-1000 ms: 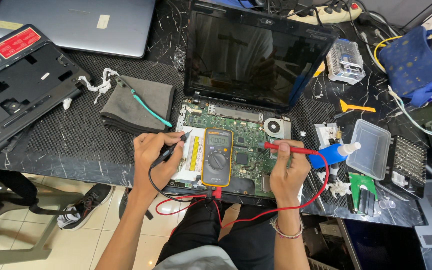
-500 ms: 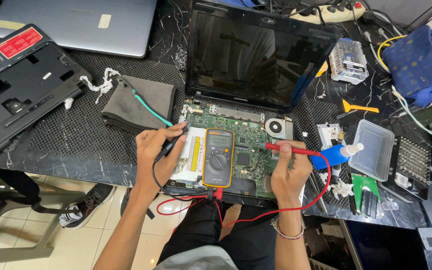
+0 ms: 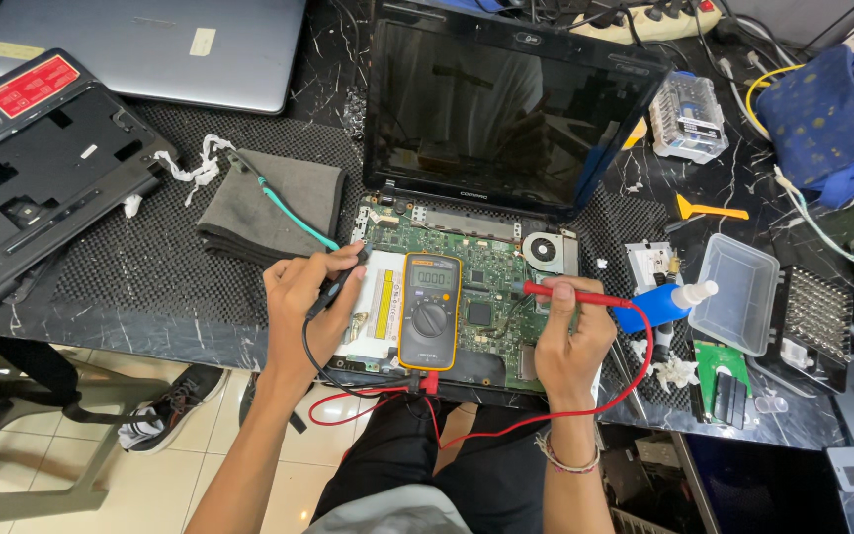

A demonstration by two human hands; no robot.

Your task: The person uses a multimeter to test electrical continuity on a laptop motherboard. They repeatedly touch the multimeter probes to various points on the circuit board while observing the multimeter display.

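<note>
An opened laptop (image 3: 506, 109) lies on the dark mat with its green circuit board (image 3: 481, 267) bare. A yellow-edged multimeter (image 3: 430, 310) rests on the board. My left hand (image 3: 303, 297) grips the black probe (image 3: 340, 282), whose tip points at the board's upper left corner. My right hand (image 3: 570, 336) grips the red probe (image 3: 575, 294), with the tip set on the board near the fan (image 3: 544, 251). Red and black leads loop down from the meter over my lap.
A grey cloth (image 3: 269, 203) with a teal tool lies left of the laptop. A black laptop base cover (image 3: 32, 178) and a closed silver laptop (image 3: 150, 44) sit at far left. A clear plastic box (image 3: 738, 292), a blue bottle (image 3: 659, 305) and small parts crowd the right side.
My left hand has shifted slightly up and right, bringing the black probe toward the board's upper left corner. My right hand with the red probe has barely moved.
</note>
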